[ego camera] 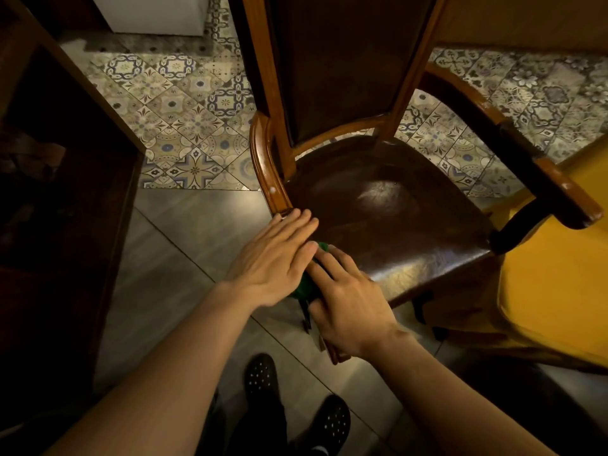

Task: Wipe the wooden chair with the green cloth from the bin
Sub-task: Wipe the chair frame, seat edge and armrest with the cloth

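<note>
A wooden chair point(388, 205) with a dark leather seat, tall dark back and curved arms stands in front of me. The green cloth point(304, 289) lies bunched at the seat's near left corner, mostly hidden under my hands. My left hand point(274, 255) lies flat with fingers stretched out, its fingertips near the foot of the chair's left arm, partly over the cloth. My right hand point(348, 302) presses down on the cloth at the seat's front edge, fingers curled over it.
A dark wooden cabinet point(65, 179) stands at the left. A yellow cloth-covered table point(559, 291) is at the right, close to the chair's right arm point(526, 159). Patterned tiles lie behind, grey floor tiles point(184, 245) below. My two dark shoes point(263, 380) are at the bottom.
</note>
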### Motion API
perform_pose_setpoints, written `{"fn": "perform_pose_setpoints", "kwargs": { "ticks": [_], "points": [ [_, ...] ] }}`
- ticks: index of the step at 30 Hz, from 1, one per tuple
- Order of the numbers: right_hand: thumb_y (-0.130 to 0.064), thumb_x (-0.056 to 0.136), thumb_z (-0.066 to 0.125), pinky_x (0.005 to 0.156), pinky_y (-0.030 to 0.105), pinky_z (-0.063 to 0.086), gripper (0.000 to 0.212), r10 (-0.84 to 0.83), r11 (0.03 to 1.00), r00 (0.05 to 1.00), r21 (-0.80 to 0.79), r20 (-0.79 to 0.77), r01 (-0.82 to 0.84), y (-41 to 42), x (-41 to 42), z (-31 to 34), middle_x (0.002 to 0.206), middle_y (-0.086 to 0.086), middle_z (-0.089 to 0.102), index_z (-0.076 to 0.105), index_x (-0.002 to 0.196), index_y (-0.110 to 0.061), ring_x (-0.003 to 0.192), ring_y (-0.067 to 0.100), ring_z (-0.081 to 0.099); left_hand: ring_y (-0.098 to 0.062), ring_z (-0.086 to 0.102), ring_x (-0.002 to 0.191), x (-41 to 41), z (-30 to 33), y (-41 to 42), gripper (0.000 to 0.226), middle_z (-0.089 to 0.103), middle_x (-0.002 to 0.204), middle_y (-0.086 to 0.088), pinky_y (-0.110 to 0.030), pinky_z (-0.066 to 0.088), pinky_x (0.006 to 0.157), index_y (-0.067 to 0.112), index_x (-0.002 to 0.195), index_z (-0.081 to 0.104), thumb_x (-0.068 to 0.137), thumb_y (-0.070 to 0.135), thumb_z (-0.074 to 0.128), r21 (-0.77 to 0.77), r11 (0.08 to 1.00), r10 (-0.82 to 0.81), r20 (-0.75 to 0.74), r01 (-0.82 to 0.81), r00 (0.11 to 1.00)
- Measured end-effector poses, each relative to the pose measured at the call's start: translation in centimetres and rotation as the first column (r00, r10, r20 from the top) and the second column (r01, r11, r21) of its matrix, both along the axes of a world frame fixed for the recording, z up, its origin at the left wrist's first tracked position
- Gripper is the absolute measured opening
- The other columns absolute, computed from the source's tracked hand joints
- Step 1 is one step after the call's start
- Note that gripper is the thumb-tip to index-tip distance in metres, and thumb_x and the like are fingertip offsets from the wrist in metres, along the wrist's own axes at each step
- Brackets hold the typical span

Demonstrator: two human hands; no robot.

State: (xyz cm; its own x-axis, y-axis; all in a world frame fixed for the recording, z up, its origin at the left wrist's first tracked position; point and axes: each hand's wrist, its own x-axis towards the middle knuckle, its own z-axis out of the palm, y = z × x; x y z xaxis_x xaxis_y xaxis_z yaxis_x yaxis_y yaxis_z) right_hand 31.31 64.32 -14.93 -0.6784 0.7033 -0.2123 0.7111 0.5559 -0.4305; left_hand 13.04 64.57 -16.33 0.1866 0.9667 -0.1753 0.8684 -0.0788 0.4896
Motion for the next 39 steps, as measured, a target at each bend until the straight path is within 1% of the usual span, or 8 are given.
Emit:
{"fn": "perform_pose_setpoints", "kwargs": {
  "ticks": [5, 9, 13, 19, 23, 27, 34, 39],
  "points": [
    [-0.060, 0.098, 0.042, 0.104, 0.047, 0.048, 0.066, -0.029, 0.998, 0.999, 0.059, -0.021, 0.030, -0.9, 0.2, -0.8, 0.157, 0.003, 0.038, 0.033, 0.152, -0.023, 0.146, 0.030, 0.031, 0.000, -0.013, 0.148, 0.8, -1.4, -0.1, 0.065, 0.004, 0.166, 0.008, -0.036, -0.001, 0.123, 0.021, 0.156, 0.018, 0.100, 0.048, -0.002, -0.055, 0.998, -0.008, 0.007, 0.009, 1.000],
    [-0.050, 0.098, 0.049, 0.096, 0.046, 0.054, 0.060, -0.035, 0.995, 0.999, 0.088, -0.013, 0.036, -1.5, 0.1, -1.0, 0.154, 0.004, 0.044, 0.041, 0.149, -0.020, 0.136, 0.032, 0.044, 0.001, -0.015, 0.147, 0.4, -1.9, -0.4, 0.054, 0.003, 0.166, 0.009, -0.033, -0.004, 0.123, 0.021, 0.157, 0.015, 0.106, 0.037, 0.006, -0.018, 0.999, -0.030, 0.003, 0.030, 1.000],
    [-0.047, 0.099, 0.050, 0.090, 0.046, 0.056, 0.055, -0.014, 0.997, 1.000, 0.075, -0.004, 0.014, -2.6, 1.4, -1.0, 0.152, 0.003, 0.048, 0.047, 0.146, -0.019, 0.125, 0.031, 0.052, -0.003, -0.010, 0.149, 0.7, -2.4, -0.6, 0.056, 0.006, 0.166, 0.004, -0.036, 0.000, 0.123, 0.017, 0.157, 0.016, 0.105, 0.035, 0.007, 0.036, 0.999, -0.023, 0.003, 0.022, 1.000],
    [-0.049, 0.102, 0.042, 0.087, 0.045, 0.057, 0.056, 0.042, 0.999, 0.997, 0.027, 0.070, -0.044, -4.0, 3.4, -0.5, 0.157, -0.001, 0.041, 0.041, 0.150, -0.022, 0.124, 0.030, 0.051, -0.002, -0.010, 0.149, 1.2, -2.6, -0.6, 0.058, 0.008, 0.166, 0.005, -0.035, -0.001, 0.123, 0.018, 0.157, 0.017, 0.103, 0.038, 0.005, 0.054, 0.998, 0.011, -0.013, -0.010, 1.000],
    [-0.046, 0.098, 0.049, 0.076, 0.042, 0.060, 0.054, 0.063, 0.997, 0.994, 0.031, 0.090, -0.066, -4.5, 4.5, 0.4, 0.151, 0.000, 0.049, 0.049, 0.146, -0.021, 0.112, 0.029, 0.060, -0.003, -0.010, 0.149, 1.7, -2.6, -0.6, 0.059, 0.007, 0.166, 0.005, -0.035, -0.001, 0.123, 0.017, 0.156, 0.017, 0.103, 0.040, 0.004, 0.050, 0.998, 0.025, -0.007, -0.024, 1.000],
    [-0.045, 0.097, 0.052, 0.073, 0.041, 0.061, 0.053, 0.109, 0.994, 0.988, 0.011, 0.112, -0.111, -5.0, 5.5, 0.7, 0.151, -0.001, 0.049, 0.050, 0.145, -0.023, 0.109, 0.028, 0.061, -0.003, -0.011, 0.149, 1.7, -2.7, -0.6, 0.059, 0.006, 0.166, 0.005, -0.032, -0.004, 0.123, 0.017, 0.156, 0.017, 0.103, 0.040, 0.005, 0.067, 0.997, 0.034, -0.027, -0.032, 0.999],
    [-0.048, 0.100, 0.044, 0.084, 0.041, 0.057, 0.055, 0.145, 0.989, 0.979, -0.030, 0.141, -0.142, -5.0, 6.0, 0.9, 0.159, -0.005, 0.037, 0.037, 0.151, -0.028, 0.120, 0.027, 0.053, -0.004, -0.011, 0.149, 1.9, -3.0, -0.6, 0.055, 0.006, 0.166, 0.005, -0.031, -0.005, 0.122, 0.018, 0.156, 0.016, 0.105, 0.038, 0.008, 0.076, 0.997, 0.034, -0.039, -0.031, 0.999],
    [-0.048, 0.100, 0.046, 0.083, 0.040, 0.057, 0.054, 0.170, 0.985, 0.975, -0.047, 0.145, -0.165, -4.9, 6.5, 1.3, 0.157, -0.007, 0.039, 0.038, 0.150, -0.030, 0.119, 0.026, 0.052, -0.004, -0.011, 0.150, 1.9, -3.0, -0.7, 0.052, 0.006, 0.166, 0.004, -0.033, -0.004, 0.123, 0.017, 0.156, 0.016, 0.107, 0.035, 0.012, 0.082, 0.996, 0.039, -0.037, -0.036, 0.999]
  ]
}}
